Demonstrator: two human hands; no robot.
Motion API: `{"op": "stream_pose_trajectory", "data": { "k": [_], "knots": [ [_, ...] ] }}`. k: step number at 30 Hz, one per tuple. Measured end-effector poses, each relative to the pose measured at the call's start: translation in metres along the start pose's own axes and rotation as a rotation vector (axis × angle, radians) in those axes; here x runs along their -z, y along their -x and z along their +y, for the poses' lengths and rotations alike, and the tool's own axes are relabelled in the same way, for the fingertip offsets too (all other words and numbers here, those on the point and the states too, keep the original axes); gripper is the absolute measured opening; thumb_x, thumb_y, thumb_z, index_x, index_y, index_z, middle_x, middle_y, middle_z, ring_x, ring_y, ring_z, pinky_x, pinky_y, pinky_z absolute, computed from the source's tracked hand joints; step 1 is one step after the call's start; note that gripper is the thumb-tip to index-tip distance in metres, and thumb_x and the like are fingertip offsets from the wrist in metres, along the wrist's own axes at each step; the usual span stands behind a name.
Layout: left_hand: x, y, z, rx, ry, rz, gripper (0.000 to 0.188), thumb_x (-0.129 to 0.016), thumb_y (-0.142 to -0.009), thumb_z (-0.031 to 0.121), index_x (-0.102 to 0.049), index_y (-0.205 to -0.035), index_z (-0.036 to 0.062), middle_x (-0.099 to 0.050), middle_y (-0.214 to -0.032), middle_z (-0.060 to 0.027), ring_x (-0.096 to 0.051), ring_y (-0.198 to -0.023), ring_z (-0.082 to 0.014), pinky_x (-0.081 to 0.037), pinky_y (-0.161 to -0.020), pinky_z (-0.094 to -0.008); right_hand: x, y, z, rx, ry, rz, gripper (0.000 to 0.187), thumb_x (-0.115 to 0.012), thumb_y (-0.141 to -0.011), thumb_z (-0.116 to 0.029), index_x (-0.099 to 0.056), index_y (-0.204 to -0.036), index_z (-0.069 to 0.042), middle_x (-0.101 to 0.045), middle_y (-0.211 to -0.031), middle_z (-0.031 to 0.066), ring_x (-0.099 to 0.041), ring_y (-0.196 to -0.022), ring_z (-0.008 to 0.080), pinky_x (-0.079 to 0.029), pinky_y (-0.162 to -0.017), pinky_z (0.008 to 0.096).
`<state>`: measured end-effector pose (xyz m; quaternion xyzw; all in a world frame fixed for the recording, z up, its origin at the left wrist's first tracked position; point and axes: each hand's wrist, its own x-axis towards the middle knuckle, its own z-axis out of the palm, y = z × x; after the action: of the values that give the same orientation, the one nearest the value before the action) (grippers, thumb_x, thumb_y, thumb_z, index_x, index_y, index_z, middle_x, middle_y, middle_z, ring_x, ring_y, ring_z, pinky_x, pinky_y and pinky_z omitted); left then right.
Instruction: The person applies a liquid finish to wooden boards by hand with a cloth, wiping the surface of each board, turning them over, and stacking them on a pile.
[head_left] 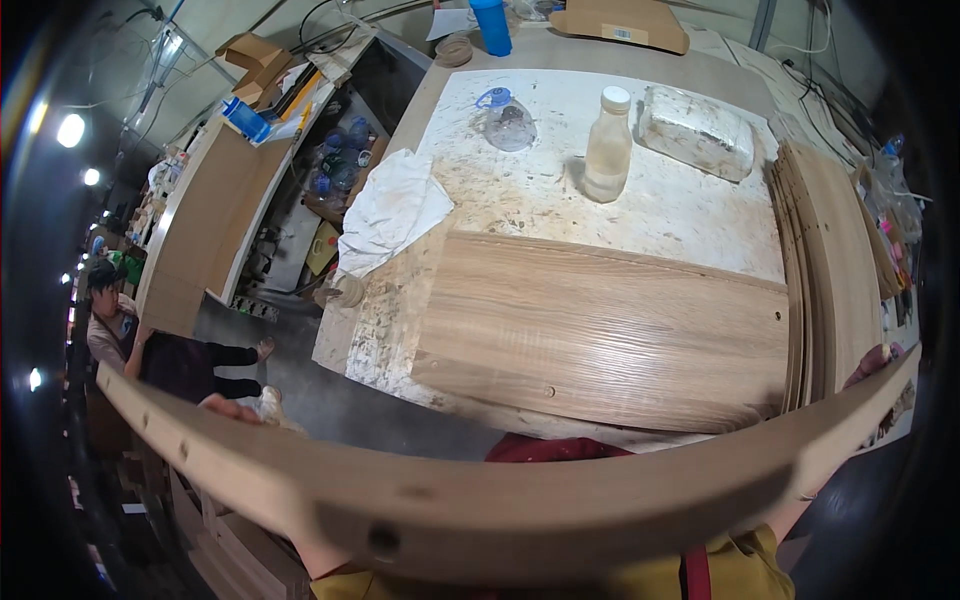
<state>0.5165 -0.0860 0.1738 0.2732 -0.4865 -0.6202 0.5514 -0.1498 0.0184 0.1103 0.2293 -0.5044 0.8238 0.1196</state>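
A long wood-grain board [560, 500] with drilled holes spans the view close in front of me, held up on edge. The fingers of my left hand [232, 408] curl over its top edge towards the left end. At the right end my right hand [870, 366] grips the same board; much of each hand is hidden behind it. Beyond, a flat wood-grain panel [600, 335] with small holes lies on the worktable. Beside that panel, several similar boards [835, 260] stand on edge in a row on the right.
On the table's stained white sheet [500, 205] stand a clear bottle [607, 150] with a white cap and a cut-off bottle top [510, 125]. A wrapped block [697, 133] lies behind. A white cloth [395, 212] drapes over the left edge. Another person [120, 320] is at far left.
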Motion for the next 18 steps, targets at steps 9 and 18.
{"op": "stream_pose_trajectory", "data": {
  "k": [9,18],
  "knots": [
    [-0.026,-0.058,-0.092,0.059,-0.726,0.529,0.011,-0.054,-0.090,0.012,-0.056,-0.085,0.0019,-0.053,-0.074,0.0023,-0.046,-0.066,-0.0042,-0.037,-0.058,-0.0211,0.005,0.007,0.094,-0.814,-1.031,-0.728,0.054,-0.046,-0.093,-0.018,-0.029,-0.139,0.003,-0.038,-0.141,0.0159,-0.040,-0.127,0.0238,-0.026,-0.111,0.0396],
    [0.035,-0.084,-0.126,0.250,-0.705,0.430,0.017,-0.058,-0.089,0.019,-0.061,-0.092,0.0026,-0.059,-0.079,0.0009,-0.052,-0.069,-0.0064,-0.042,-0.060,-0.0232,-0.025,0.015,0.186,-0.993,-0.732,-0.547,0.038,-0.045,-0.094,-0.019,-0.049,-0.126,0.002,-0.056,-0.124,0.0145,-0.055,-0.109,0.0238,-0.039,-0.101,0.0402]
  ]
}}
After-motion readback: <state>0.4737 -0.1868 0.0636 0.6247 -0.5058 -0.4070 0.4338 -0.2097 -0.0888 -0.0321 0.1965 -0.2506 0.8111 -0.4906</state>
